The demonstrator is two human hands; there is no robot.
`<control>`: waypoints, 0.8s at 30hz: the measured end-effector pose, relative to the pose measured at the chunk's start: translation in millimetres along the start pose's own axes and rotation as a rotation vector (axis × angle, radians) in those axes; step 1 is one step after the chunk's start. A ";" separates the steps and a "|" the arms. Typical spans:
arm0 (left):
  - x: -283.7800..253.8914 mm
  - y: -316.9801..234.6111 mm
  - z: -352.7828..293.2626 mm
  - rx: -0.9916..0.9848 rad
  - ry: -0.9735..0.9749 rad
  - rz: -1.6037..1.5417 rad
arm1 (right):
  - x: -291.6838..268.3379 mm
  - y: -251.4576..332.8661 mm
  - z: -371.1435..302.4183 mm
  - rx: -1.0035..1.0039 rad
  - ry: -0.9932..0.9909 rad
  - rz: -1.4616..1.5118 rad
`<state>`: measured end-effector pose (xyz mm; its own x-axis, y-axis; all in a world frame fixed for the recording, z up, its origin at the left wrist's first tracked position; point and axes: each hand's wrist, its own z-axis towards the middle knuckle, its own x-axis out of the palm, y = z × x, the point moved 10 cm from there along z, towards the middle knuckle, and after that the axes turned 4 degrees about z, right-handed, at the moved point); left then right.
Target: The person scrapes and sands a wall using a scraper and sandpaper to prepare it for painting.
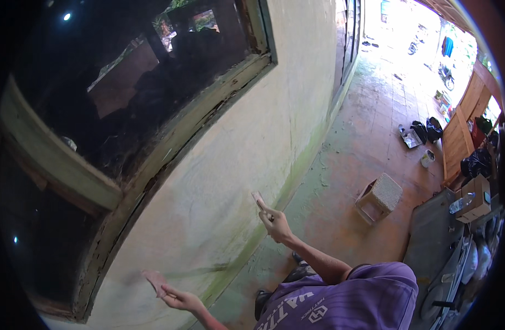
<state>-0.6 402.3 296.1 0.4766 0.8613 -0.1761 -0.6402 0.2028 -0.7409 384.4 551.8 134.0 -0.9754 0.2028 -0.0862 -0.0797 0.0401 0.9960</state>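
Across the middle of the frame runs a pale wall (219,165), stained green along its foot at the lower middle. To its right a tiled floor (340,159) stretches toward the bright upper right. At upper left the window frame (208,96) is weathered, with a dark, ragged split along its lower edge. Right of centre stands a low stool (385,192) with a woven-looking top, and pale scraps (324,179) lie along the floor beside the wall.

A foot could skid if it came down on those scraps. The wall face might be scored if the tool's edge tipped into it, and the piece on the left could drop if its one-sided grip loosened.

At centre, the right hand (277,226) is curled closely around a slim flat tool (257,198), whose end points up and left, at or very near the wall; contact cannot be told. At lower left, the left hand (178,298) pinches a flat reddish piece (152,279) by its near edge, thumb on top, the gap between thumb and fingers narrow
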 end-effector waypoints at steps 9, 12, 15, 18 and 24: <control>21.4 13.9 -94.0 -0.328 0.163 -0.004 | -61.9 16.4 24.7 0.167 0.023 0.117; 38.7 -17.2 -130.9 -0.424 0.173 -0.023 | -79.6 6.4 41.3 0.100 -0.002 0.113; 35.1 14.1 -177.4 -0.653 0.136 -0.023 | -89.3 4.6 50.9 0.073 -0.010 0.117; 41.5 15.3 -199.0 -0.653 0.078 -0.080 | -111.9 52.2 90.3 -0.210 -0.123 0.129; 53.0 -32.4 -209.9 -0.653 0.160 -0.009 | -193.5 199.0 238.5 -0.367 -0.228 0.369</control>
<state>171.9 343.6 174.7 0.5958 0.7712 -0.2242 -0.1635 -0.1569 -0.9740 606.2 753.9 343.5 -0.8865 0.3464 0.3069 0.1521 -0.4082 0.9001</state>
